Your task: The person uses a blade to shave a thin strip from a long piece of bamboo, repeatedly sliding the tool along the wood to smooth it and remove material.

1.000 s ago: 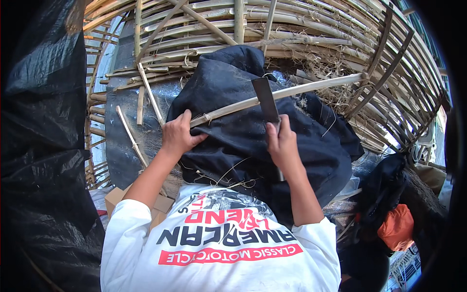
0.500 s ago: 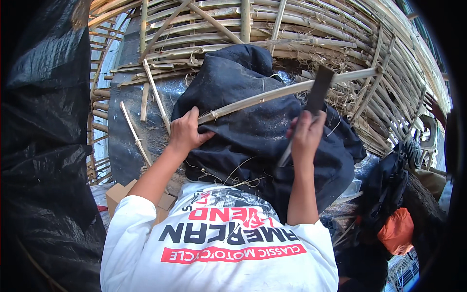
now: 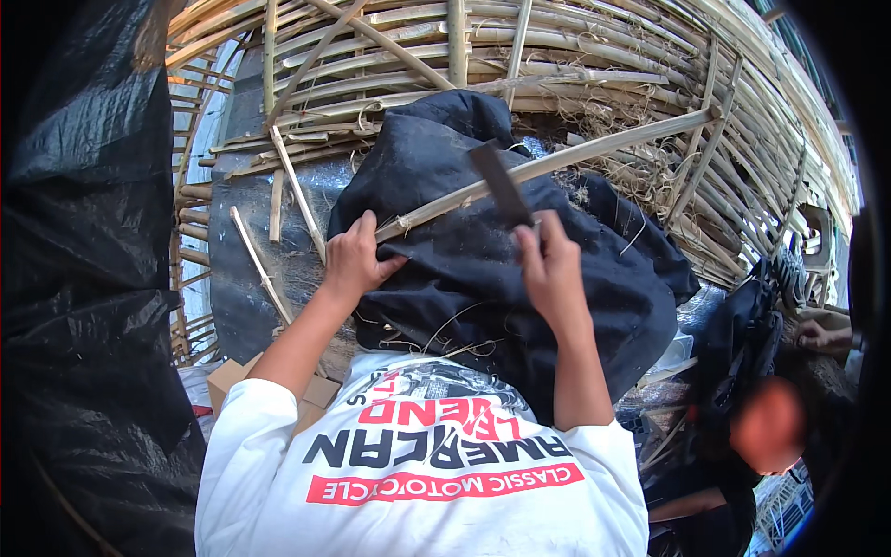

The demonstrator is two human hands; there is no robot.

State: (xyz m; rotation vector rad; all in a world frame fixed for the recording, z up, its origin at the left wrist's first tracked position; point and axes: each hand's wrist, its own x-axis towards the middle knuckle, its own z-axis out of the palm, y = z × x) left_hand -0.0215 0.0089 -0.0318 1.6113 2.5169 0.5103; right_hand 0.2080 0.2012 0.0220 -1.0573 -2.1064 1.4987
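Note:
A long split bamboo strip [image 3: 594, 153] slants across the dark cloth [image 3: 445, 158] spread over my lap, its far end up to the right. My left hand [image 3: 357, 252] is closed around the near end, thumb stretched out along the cloth. My right hand [image 3: 554, 265] grips a knife [image 3: 501, 186] with a broad dark blade, slightly blurred by motion. The blade crosses in front of the strip near its middle; whether it touches cannot be made out. The knife's handle is mostly hidden in my fingers.
Bamboo slats [image 3: 575, 56] are stacked at the back and right, with curly shavings [image 3: 603, 121] below. Thin strips [image 3: 258, 265] lie at left, near a cardboard box [image 3: 227, 376]. Black sheeting [image 3: 93, 278] hangs far left. Another person's hand [image 3: 824, 336] shows at right.
My right hand and the knife have moved left along the strip, and the blade now tilts up to the left. The left hand keeps its place. Another person has come into view at right.

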